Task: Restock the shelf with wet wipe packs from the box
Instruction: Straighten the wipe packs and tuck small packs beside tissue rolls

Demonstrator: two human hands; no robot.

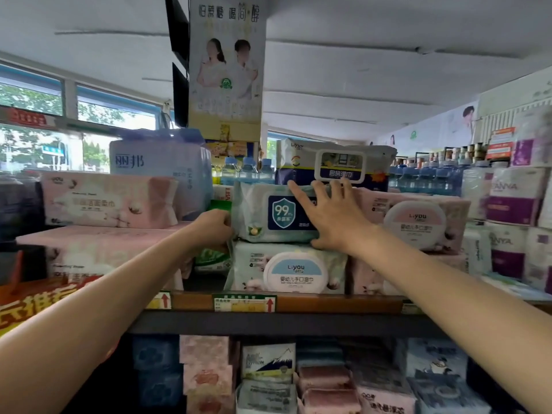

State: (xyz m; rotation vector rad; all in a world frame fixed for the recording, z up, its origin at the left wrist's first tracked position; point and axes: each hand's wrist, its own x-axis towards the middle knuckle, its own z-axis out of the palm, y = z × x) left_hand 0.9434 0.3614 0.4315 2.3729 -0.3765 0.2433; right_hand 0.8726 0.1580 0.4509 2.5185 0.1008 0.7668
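Note:
A pale green wet wipe pack (263, 212) with a blue "99%" shield label lies on the top shelf (328, 304), stacked on a white Liyou pack (294, 271) with a round blue lid. My left hand (213, 227) grips the pack's left end, fingers curled round its edge. My right hand (331, 216) presses flat on the pack's front right, fingers spread and straight. A dark blue kitchen wipe pack (334, 164) sits on top behind. The box is out of view.
Pink packs (418, 224) with a round lid stand to the right, pink tissue packs (110, 200) to the left. A small green pack (213, 258) sits in the gap by my left hand. Water bottles (248, 170) stand behind. Lower shelf holds several tissue packs (268, 363).

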